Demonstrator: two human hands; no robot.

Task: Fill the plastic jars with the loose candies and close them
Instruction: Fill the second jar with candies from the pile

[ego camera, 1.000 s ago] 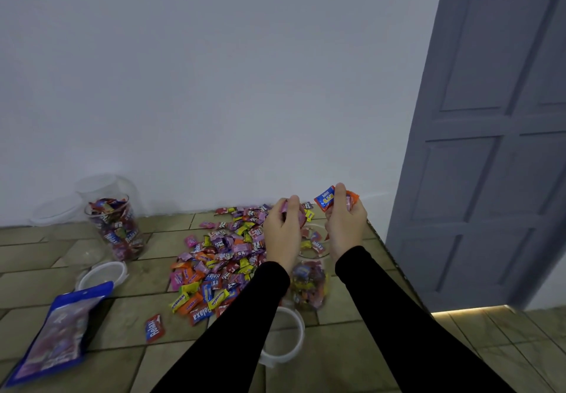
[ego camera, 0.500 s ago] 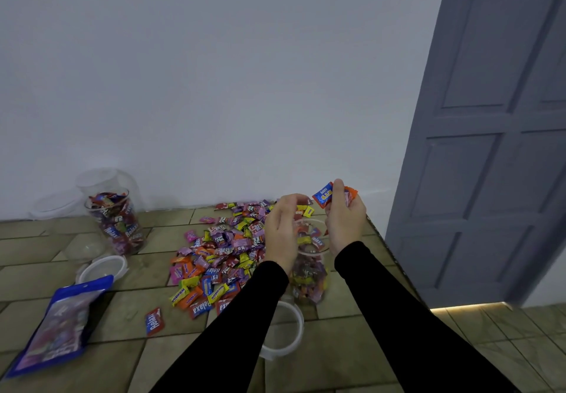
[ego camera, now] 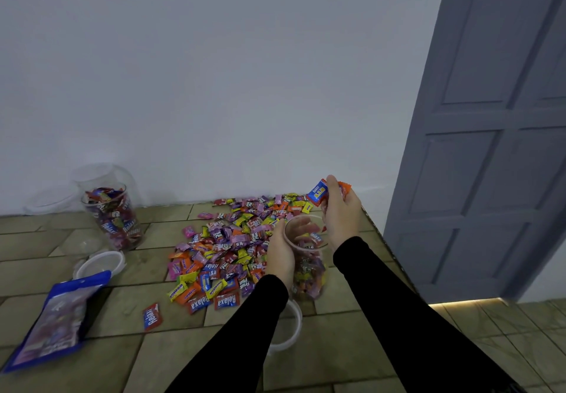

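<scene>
Clear plastic throughout, two jars in play. Far left of both hands: blue bag flat on the tiled floor, apparently emptied. Just above it a white lid lying loose, not on any jar. Behind that, the far jar stands upright by the wall, open, loaded with candies close to its mouth; judged nearly full, not yet closed.

Between that jar and the left fingers: candy pile, a large spread of wrapped pieces still on the floor. One stray Relaxa candy lies apart, near the bag.

Left hand: fingers curled around the side of the near jar, steadying it upright; no candy seen in this hand. Jar contents reach roughly halfway, by eye. A second lid sits on the floor below the wrist, partly hidden by the sleeve.

Right hand: fingers closed loosely on a handful of candies, blue and orange wrappers poking out above the fingertips, held just above and behind the jar mouth.

Assessment: filling about midway; both jars uncapped; most of the pile remains.
</scene>
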